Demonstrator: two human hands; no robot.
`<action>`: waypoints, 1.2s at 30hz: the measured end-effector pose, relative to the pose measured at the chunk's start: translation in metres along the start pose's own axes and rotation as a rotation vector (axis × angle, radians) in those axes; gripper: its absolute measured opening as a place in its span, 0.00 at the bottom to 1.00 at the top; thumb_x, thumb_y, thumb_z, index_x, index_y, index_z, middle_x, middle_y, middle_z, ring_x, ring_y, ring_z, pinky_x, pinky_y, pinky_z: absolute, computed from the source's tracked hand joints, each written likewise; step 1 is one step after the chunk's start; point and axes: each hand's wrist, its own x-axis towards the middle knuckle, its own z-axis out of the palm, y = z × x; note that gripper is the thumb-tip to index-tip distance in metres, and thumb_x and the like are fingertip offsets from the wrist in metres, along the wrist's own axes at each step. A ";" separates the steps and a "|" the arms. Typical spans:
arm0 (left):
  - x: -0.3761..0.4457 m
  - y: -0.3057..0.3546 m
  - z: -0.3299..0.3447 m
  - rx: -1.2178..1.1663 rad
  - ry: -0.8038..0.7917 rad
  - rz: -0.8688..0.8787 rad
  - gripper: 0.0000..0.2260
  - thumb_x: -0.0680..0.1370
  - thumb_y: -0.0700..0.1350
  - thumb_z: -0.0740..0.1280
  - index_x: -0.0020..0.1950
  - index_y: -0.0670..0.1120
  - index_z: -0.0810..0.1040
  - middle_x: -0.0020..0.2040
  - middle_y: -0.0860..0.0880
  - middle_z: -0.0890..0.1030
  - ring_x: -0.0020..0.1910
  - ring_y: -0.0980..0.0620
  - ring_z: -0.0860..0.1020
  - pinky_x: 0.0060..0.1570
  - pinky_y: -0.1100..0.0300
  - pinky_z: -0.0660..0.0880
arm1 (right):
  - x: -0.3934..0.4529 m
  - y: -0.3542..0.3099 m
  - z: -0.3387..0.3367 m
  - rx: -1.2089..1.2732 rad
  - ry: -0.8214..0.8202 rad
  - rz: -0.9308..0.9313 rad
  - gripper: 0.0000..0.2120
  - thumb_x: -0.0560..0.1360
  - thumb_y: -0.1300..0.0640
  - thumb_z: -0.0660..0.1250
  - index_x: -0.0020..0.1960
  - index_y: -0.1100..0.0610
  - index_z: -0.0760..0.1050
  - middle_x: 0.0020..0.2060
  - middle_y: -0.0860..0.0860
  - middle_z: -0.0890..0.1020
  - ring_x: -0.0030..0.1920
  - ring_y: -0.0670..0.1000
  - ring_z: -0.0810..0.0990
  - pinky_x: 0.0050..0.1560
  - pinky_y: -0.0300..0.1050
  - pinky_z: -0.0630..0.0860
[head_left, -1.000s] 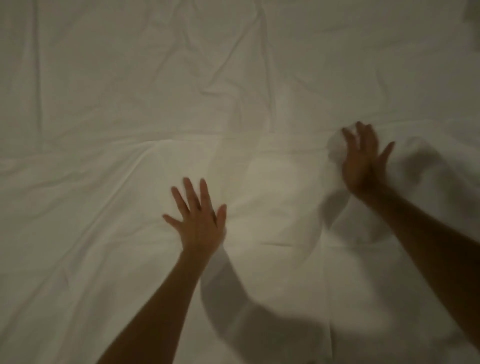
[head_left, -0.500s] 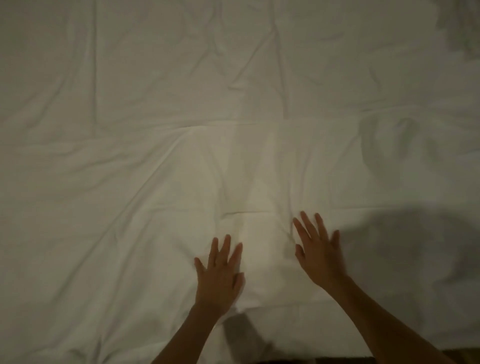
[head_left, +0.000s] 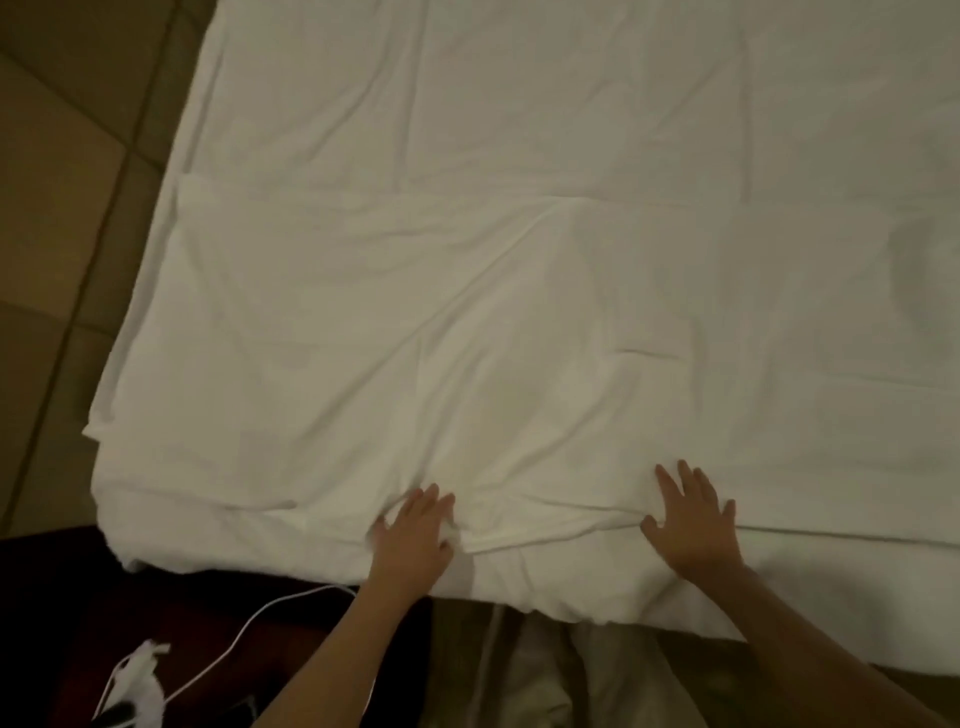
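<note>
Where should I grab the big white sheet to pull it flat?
Pinch the sheet along its near edge, coming from your own side. It drapes loose there, and a raised fold runs between the left hand and right hand.

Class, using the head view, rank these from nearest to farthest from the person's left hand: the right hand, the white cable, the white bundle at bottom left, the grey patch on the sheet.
1. The cable, just below and left of the left hand.
2. The right hand, to its right, and the bundle, bottom left: too close to call.
3. The grey patch, far right on the sheet.
</note>
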 end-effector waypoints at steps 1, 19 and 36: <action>-0.001 -0.009 -0.002 -0.062 0.010 -0.019 0.25 0.82 0.51 0.57 0.78 0.55 0.53 0.79 0.53 0.51 0.77 0.55 0.51 0.74 0.50 0.52 | -0.002 -0.009 0.001 -0.024 -0.007 -0.042 0.35 0.79 0.42 0.55 0.78 0.50 0.41 0.78 0.51 0.42 0.77 0.55 0.43 0.74 0.61 0.48; -0.041 -0.254 -0.062 -0.897 0.514 -0.651 0.22 0.78 0.44 0.67 0.71 0.41 0.67 0.68 0.41 0.72 0.63 0.40 0.73 0.64 0.44 0.71 | 0.001 -0.200 0.007 -0.107 0.188 -0.503 0.13 0.77 0.48 0.60 0.57 0.54 0.70 0.53 0.49 0.71 0.49 0.50 0.72 0.45 0.44 0.64; 0.008 -0.417 -0.074 -1.085 0.420 -0.547 0.18 0.76 0.37 0.68 0.67 0.38 0.73 0.50 0.46 0.78 0.51 0.48 0.75 0.48 0.62 0.69 | -0.015 -0.465 0.049 0.030 0.245 -0.742 0.26 0.72 0.39 0.66 0.63 0.53 0.68 0.57 0.50 0.70 0.57 0.53 0.70 0.52 0.49 0.66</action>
